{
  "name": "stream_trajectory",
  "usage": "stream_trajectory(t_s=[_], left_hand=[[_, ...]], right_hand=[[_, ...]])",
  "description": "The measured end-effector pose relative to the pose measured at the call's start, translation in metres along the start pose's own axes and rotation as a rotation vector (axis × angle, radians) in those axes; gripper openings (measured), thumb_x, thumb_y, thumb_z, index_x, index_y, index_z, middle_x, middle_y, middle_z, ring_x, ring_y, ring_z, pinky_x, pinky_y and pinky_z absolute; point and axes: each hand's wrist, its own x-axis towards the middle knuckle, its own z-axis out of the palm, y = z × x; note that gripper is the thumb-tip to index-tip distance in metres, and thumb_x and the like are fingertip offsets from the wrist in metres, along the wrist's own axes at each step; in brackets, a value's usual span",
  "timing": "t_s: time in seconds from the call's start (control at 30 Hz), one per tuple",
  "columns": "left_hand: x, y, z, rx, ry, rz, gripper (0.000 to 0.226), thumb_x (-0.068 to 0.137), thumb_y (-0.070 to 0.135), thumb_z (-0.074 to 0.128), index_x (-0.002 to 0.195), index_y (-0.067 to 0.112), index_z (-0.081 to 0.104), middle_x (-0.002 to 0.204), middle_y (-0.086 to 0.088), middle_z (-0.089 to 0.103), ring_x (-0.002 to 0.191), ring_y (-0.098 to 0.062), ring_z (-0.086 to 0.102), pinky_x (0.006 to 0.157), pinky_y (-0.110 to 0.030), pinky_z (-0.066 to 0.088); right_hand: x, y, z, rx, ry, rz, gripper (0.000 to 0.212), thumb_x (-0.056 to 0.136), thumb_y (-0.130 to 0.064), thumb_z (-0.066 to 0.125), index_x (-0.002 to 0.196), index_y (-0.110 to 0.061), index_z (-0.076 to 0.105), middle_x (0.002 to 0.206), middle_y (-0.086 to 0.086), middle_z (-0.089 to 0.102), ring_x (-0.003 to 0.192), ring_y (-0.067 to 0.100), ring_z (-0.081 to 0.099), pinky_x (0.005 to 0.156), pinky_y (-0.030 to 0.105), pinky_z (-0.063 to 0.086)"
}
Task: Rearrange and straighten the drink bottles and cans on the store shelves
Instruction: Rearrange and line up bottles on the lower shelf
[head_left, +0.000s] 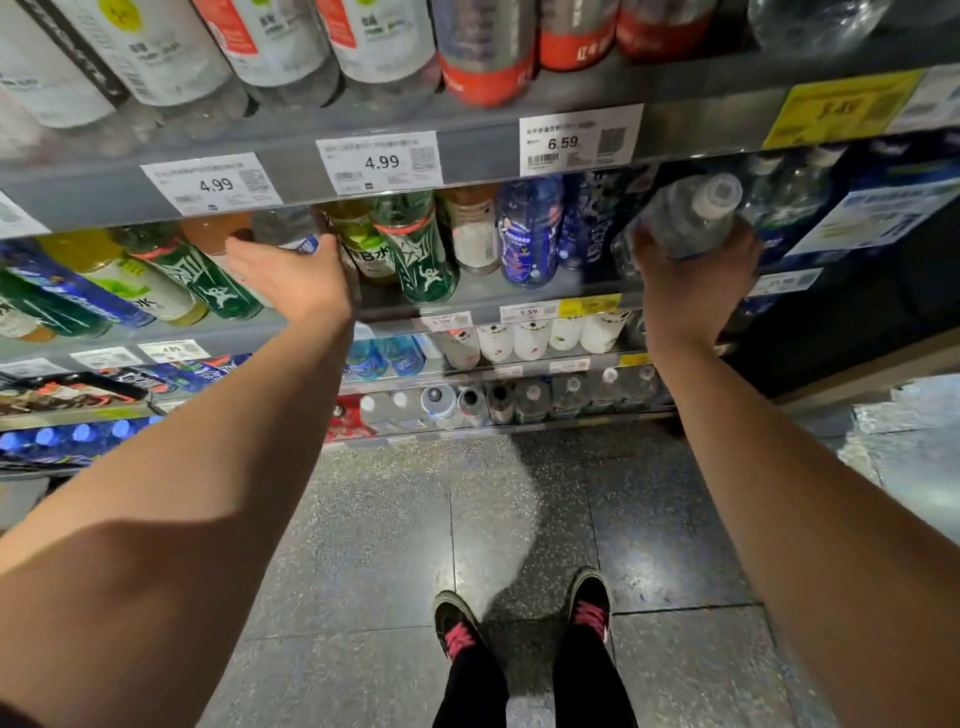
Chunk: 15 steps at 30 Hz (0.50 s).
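Left hand (291, 275) fingers curled round clear bottle (288, 228) beside green bottles (415, 244); right hand (691, 280) clamped on water bottle (685, 218) near blue bottles (527, 234).

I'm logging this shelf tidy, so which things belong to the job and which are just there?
Job: clear bottle gripped by right hand; grey-capped bottle under left hand; green bottle.
Just there: price tags; floor tiles; shoes.

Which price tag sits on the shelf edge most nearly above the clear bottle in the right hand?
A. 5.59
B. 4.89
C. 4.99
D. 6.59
D: the 6.59 tag hangs just up and left of the clear bottle gripped by the right hand.
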Motion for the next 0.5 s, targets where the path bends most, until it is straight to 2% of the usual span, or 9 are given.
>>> stream_trajectory(t_s=[0.17, 0.27, 0.33, 0.4, 0.5], left_hand=[[0.002, 0.002, -0.002, 0.028, -0.001, -0.009, 0.088, 0.07, 0.035, 0.083, 0.135, 0.0, 0.037, 0.14, -0.017, 0.044, 0.133, -0.032, 0.041, 0.118, -0.033, 0.027], [0.001, -0.001, -0.005, 0.049, -0.019, 0.001, 0.085, 0.07, 0.038, 0.085, 0.132, 0.0, 0.041, 0.138, -0.017, 0.045, 0.13, -0.032, 0.044, 0.112, -0.032, 0.031], [-0.003, -0.001, -0.008, 0.076, -0.034, 0.004, 0.082, 0.073, 0.037, 0.083, 0.133, 0.0, 0.043, 0.139, -0.017, 0.043, 0.127, -0.032, 0.047, 0.105, -0.03, 0.033], [-0.006, -0.002, -0.012, 0.058, -0.041, 0.005, 0.077, 0.073, 0.034, 0.083, 0.132, 0.001, 0.045, 0.137, -0.016, 0.043, 0.123, -0.031, 0.049, 0.099, -0.028, 0.035], [-0.011, -0.007, -0.018, -0.039, -0.054, 0.01, 0.07, 0.07, 0.029, 0.083, 0.125, 0.004, 0.049, 0.129, -0.014, 0.052, 0.114, -0.029, 0.055, 0.095, -0.024, 0.038]], right_hand=[[0.017, -0.011, 0.014, -0.023, 0.0, 0.007, 0.085, 0.071, -0.043, 0.081, 0.135, 0.002, 0.048, 0.131, 0.017, 0.055, 0.122, 0.03, 0.052, 0.099, 0.024, 0.035], [0.019, -0.008, 0.022, -0.044, -0.044, 0.062, 0.089, 0.07, -0.047, 0.081, 0.136, 0.001, 0.045, 0.135, 0.016, 0.052, 0.124, 0.031, 0.051, 0.105, 0.032, 0.038], [0.021, -0.007, 0.026, -0.074, -0.06, 0.073, 0.092, 0.069, -0.05, 0.08, 0.136, 0.002, 0.044, 0.137, 0.017, 0.051, 0.125, 0.031, 0.051, 0.105, 0.034, 0.042], [0.027, -0.009, 0.028, -0.126, -0.095, 0.066, 0.093, 0.071, -0.05, 0.08, 0.138, 0.002, 0.043, 0.141, 0.017, 0.048, 0.129, 0.03, 0.047, 0.107, 0.031, 0.037], [0.031, -0.008, 0.028, -0.17, -0.11, 0.085, 0.094, 0.072, -0.05, 0.081, 0.139, 0.002, 0.04, 0.143, 0.018, 0.046, 0.13, 0.03, 0.045, 0.108, 0.032, 0.036]])
